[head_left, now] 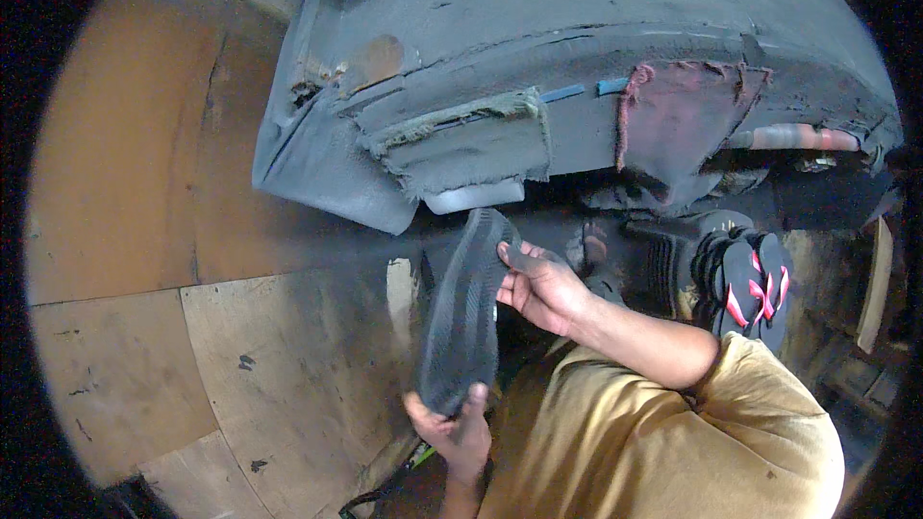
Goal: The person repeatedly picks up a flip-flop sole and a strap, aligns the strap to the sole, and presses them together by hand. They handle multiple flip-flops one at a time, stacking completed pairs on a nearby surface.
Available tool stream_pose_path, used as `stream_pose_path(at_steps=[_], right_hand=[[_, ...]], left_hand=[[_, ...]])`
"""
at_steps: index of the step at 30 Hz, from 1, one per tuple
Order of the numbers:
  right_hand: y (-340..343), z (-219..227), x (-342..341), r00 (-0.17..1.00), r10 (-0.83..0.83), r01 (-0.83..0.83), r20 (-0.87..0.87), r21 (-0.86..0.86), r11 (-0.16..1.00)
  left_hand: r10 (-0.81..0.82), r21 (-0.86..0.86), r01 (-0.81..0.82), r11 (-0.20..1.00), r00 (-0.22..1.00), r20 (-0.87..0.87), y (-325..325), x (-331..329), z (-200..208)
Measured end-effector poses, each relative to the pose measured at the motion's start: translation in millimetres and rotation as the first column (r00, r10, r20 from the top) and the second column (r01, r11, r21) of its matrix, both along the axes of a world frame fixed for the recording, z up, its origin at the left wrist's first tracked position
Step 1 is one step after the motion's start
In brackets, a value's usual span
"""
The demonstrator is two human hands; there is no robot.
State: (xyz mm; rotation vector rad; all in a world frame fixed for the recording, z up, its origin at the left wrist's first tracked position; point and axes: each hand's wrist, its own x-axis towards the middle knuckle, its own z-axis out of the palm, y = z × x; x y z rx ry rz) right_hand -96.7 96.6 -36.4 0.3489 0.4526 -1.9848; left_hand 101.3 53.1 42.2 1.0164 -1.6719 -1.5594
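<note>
A dark grey sandal sole [460, 312] with a ribbed, patterned face spans the space between my hands, its face turned toward me and no strap showing. Around its lower end, my left hand [452, 431] is closed, thumb on the face. My right hand [540, 286] pinches the right edge near the upper end between thumb and fingers. That upper end is just below a pale rounded piece [473, 197] under the dusty grey machine cover; whether they touch I cannot tell.
A frayed grey cloth [471, 146] and a frayed reddish cloth [678, 125] hang on the grey cover [577, 48]. Black flip-flops [745, 279] with pink straps are piled at the right, beside stacked dark soles [663, 269]. Brown boards [125, 154] line the left. Part of a foot [594, 242] shows beneath.
</note>
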Motion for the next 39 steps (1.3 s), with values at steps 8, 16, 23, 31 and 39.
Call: stream_pose_path(at_steps=[8, 16, 23, 31, 39], right_hand=[[18.8, -2.2, -24.0, 0.923, 0.192, -0.131, -0.334, 0.196, 0.972], [81.8, 21.2, -8.6, 0.619, 0.741, -0.445, -0.259, 0.662, 0.603], [87.3, -27.6, -72.8, 0.729, 0.548, -0.176, -0.411, 0.661, 0.729], [138.2, -38.7, -77.9, 0.928, 0.373, -0.373, 0.005, -0.008, 0.928], [148.5, -44.8, -40.1, 0.492, 0.444, 0.031, -0.749, 0.525, 0.851]], left_hand=[[-0.408, 0.184, 0.399, 0.898, 0.913, 0.014, -44.1, -46.3, -64.7], [-0.175, 0.151, 0.179, 0.972, 0.984, -0.042, -32.6, -172.0, -45.0], [0.076, 0.402, 0.133, 0.906, 0.884, -0.462, -11.8, -160.1, -53.4], [-0.252, 0.419, 0.461, 0.782, 0.849, -0.464, -38.2, -82.4, -49.5], [-0.046, 0.61, 0.176, 0.773, 0.974, -0.223, -41.1, -75.7, -70.9]])
